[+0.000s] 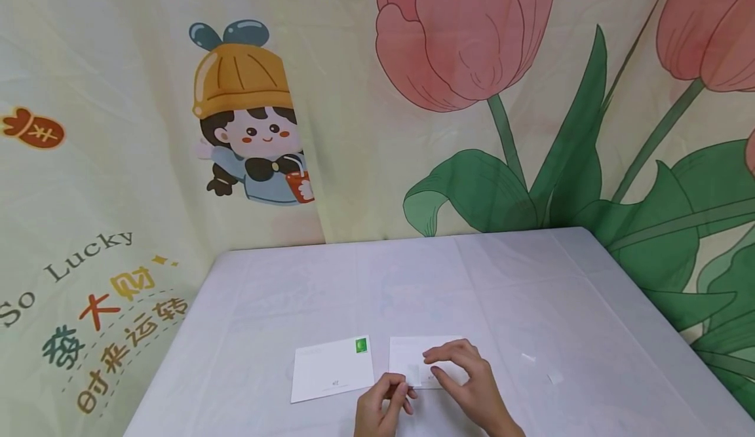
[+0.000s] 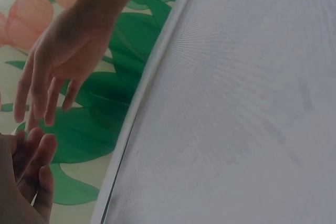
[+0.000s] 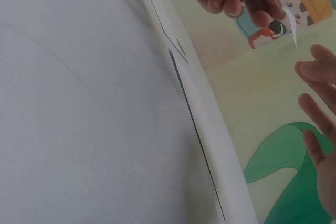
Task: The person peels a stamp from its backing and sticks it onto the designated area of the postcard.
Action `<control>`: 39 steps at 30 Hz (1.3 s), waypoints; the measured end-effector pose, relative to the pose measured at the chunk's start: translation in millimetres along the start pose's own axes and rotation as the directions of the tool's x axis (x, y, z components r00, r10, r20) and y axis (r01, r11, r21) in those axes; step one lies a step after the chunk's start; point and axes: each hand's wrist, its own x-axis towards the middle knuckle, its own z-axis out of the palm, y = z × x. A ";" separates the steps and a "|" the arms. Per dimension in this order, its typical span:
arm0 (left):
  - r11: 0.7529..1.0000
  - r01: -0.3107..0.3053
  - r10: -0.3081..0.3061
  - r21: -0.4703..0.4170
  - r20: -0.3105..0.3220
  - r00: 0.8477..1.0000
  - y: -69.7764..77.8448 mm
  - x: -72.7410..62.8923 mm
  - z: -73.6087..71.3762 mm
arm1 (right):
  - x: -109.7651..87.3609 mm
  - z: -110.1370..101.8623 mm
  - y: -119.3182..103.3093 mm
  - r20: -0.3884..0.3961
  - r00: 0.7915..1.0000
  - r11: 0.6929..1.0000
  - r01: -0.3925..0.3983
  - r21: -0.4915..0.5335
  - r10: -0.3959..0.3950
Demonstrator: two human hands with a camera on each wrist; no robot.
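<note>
My left hand (image 1: 380, 405) pinches a small, thin whitish piece (image 3: 291, 29) between thumb and fingertips; its kind does not show. The piece looks partly see-through in the head view. To its right, my right hand (image 1: 472, 384) hovers with thumb and fingers apart and nothing between them. Both hands overlap the lower part of a white envelope-like card (image 1: 405, 348). Another such card (image 1: 318, 371) lies just left of it, bearing a green stamp (image 1: 361, 345) in its upper right corner and small print near the bottom edge.
Two small pale scraps, one glossy (image 1: 527, 357) and one squarish (image 1: 555, 377), lie right of my hands. A pale cloth covers the table (image 1: 354, 286). Behind its far edge hangs a curtain (image 1: 348, 129) printed with tulips and a cartoon figure.
</note>
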 end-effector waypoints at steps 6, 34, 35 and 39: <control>0.999 -0.031 0.032 -0.024 0.013 0.999 -1.7 -0.5 -1.3 | 6.7 3.4 -21.3 0.013 0.998 0.998 0.054 0.026 -0.054; 0.994 0.113 -0.113 0.002 -0.080 0.990 0.9 -3.5 -0.3 | -13.2 15.5 8.6 0.036 0.999 0.999 0.035 0.040 -0.036; 0.995 0.097 -0.096 0.010 -0.090 0.991 2.2 -2.8 -0.9 | -13.2 15.7 7.9 0.042 0.998 0.998 0.035 0.047 -0.037; 0.999 0.024 -0.018 0.038 -0.130 0.991 5.2 -0.1 -2.4 | -13.1 15.6 3.9 0.071 0.997 0.996 0.017 0.088 -0.023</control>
